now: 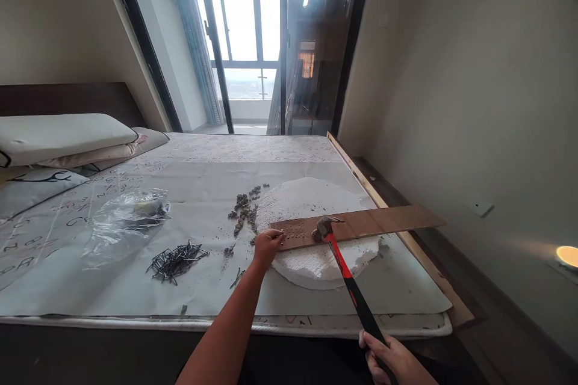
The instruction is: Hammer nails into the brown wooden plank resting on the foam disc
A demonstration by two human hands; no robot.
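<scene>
Nearest me, my right hand [392,356] wraps its fingers around the black grip of a claw hammer [338,258], low down, probably for leverage; its head is over a brown board [383,221]. Loose nails [177,261] lie leftward, seemingly for easy reach. My left hand [268,246] pinches fingertips together at the board's dotted end — on what, I can't tell. The board crosses white foam [311,192], presumably cushioning — beyond stands a bright window [239,12].

Left grip [267,244] and right grip [389,356] are bare hands; the left forearm [232,322], toward seven o'clock, is bare too.
</scene>
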